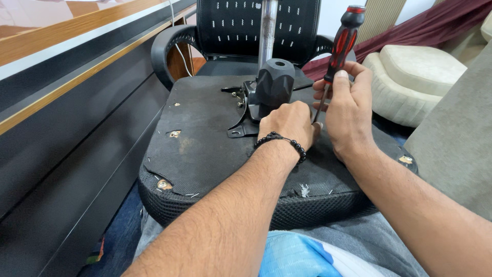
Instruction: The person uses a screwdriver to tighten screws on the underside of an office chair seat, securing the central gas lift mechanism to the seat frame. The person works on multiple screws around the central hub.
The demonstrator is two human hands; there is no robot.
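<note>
Head view: an upturned black office-chair seat (205, 149) is laid across the lap, its black metal mechanism plate (251, 110) facing up. A red-and-black screwdriver (342, 43) is gripped upright in the closed right hand (348, 110). The left hand (289, 123), fingers curled down, is rested just beside the tip. A screw appears to be being worked; steady downward pressure seems called for next.
</note>
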